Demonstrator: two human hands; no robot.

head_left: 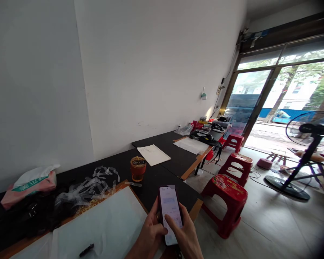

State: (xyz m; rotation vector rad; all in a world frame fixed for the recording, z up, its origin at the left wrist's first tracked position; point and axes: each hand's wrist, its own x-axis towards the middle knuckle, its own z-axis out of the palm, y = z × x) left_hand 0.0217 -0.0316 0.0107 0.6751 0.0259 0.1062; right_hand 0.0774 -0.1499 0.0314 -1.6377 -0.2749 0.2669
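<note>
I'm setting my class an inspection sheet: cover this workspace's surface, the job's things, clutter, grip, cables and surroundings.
Surface: black tabletop; a large pale sheet lies across its near part.
Job's things: dark-edged rectangular smartphone, screen lit; text too small to read.
Clutter: tangled clear plastic strips, pink-and-white tissue pack with green marking, amber translucent cup, small black elongated object on the pale sheet.
Grip: left hand and right hand hold the phone between them, thumbs over the screen.
Cables: thin dark cable on the grey floor.
Surroundings: red plastic stools, black pedestal fan, large glass door.
</note>
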